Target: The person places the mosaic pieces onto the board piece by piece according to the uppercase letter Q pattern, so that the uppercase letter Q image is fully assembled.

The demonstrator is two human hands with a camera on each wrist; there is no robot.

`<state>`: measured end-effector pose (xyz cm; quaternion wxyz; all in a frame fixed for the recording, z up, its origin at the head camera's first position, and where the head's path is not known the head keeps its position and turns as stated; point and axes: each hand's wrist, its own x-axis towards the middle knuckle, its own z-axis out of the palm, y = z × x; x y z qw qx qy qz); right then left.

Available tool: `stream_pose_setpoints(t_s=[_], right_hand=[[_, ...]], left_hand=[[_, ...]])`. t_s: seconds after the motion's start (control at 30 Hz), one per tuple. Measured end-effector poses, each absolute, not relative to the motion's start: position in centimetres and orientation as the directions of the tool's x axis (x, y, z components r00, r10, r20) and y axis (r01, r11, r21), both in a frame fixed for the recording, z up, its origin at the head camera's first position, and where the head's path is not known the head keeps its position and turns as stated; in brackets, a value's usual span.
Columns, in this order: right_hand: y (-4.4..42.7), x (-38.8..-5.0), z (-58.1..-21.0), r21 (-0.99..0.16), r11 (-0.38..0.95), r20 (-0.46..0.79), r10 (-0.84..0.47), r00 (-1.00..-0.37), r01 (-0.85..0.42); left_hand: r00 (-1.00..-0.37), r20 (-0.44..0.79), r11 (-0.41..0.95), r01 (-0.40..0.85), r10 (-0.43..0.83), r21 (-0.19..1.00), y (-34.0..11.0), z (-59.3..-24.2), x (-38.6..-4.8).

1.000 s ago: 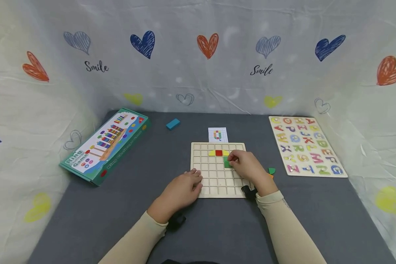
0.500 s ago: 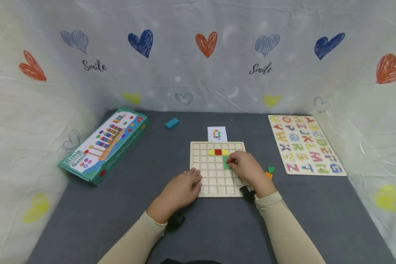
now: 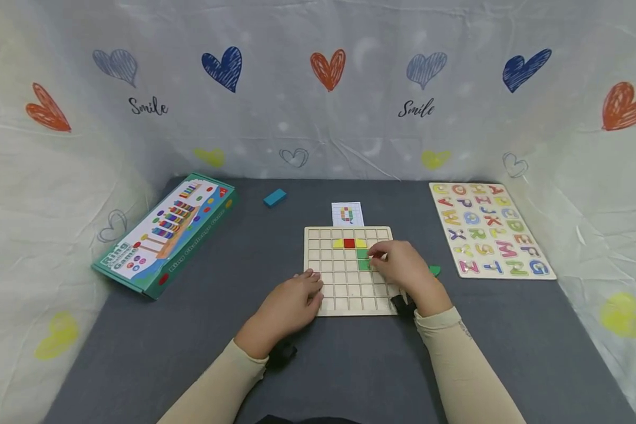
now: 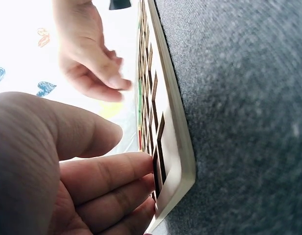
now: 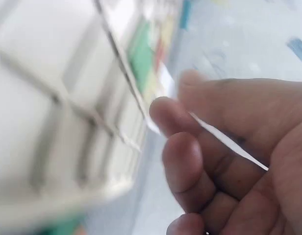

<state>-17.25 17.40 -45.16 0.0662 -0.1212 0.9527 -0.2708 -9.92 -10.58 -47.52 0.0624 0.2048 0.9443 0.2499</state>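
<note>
A light wooden grid board [image 3: 336,291] lies on the dark table, with a red square [image 3: 349,243] between two yellow pieces in an upper row and green pieces [image 3: 363,264] below the right one. My left hand [image 3: 291,306] rests on the board's left edge, its fingers relaxed; the left wrist view shows the fingertips touching the board [image 4: 175,161]. Over the right part of the board is my right hand [image 3: 405,271], just right of the green pieces. In the right wrist view the fingers [image 5: 183,159] are bent loosely and nothing shows between them.
A card with a coloured pattern [image 3: 347,214] lies behind the board. At the left is a green box [image 3: 164,235], and a blue block [image 3: 274,198] lies near the back. An alphabet board [image 3: 490,229] is at the right. A green piece [image 3: 434,270] shows beside my right wrist.
My right hand has moved slightly right, off the green pieces, and both green squares now show more fully. The orange piece beside my right wrist is now covered. My left hand has stayed in place.
</note>
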Motion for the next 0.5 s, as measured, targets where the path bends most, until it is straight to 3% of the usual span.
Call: stream_pose_setpoints(t_s=[0.17, 0.3, 0.5], right_hand=[[21.1, -17.1, -43.4, -0.553, 0.819, -0.037, -0.208, -0.977, -0.153], [23.9, -17.0, -43.6, -0.516, 0.852, -0.11, -0.169, -0.979, -0.089], [25.7, -17.4, -45.0, -0.509, 0.855, -0.167, -0.211, -0.963, -0.099]], left_hand=[[-0.907, -0.014, 0.793, 0.361, 0.421, 0.49, -10.6, -47.6, -9.9], [-0.91, -0.023, 0.797, 0.351, 0.415, 0.491, -10.7, -47.4, -9.9], [-0.913, -0.03, 0.793, 0.336, 0.406, 0.509, -10.5, -47.3, -9.8]])
